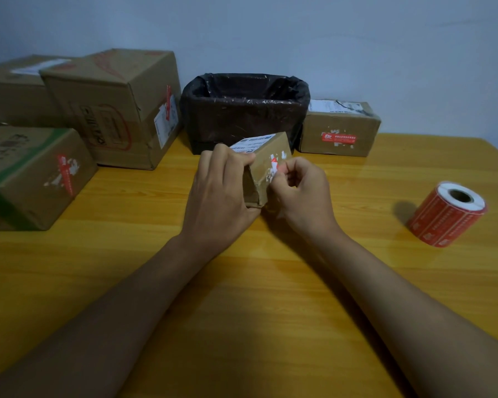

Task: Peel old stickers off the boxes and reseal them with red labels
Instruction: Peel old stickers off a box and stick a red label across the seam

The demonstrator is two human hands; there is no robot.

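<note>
Landmark = black-lined bin [243,110] at the back centre of the yellow worktop [270,282].

Far left of bin: three big cardboard boxes. Green-banded box [32,176] nearest the camera, torn red sticker residue on its right face. Behind it a flat box [12,87] with a white label on top. Between those and the bin, a tall box [112,107] with red print, plus a white label and red strip on the side facing the bin; almost touching the bin.

Directly in front of bin: small box [266,168], tilted up on one end, white shipping label on its upper face. Left hand [219,191] grips it from the left, fingers curled over the top edge. Right hand [302,188] sits at the box's right face, thumb and fingers pinching at the old red sticker [275,166], which is partly torn with white paper scraps around it. Can't tell how much of it has lifted.

Just right of bin: low box [339,129], white label on top, red label with ragged white residue on its front.

Well right of bin, nearer the camera: roll of red labels [447,214], lying tilted on the worktop, core facing up, apart from everything.
</note>
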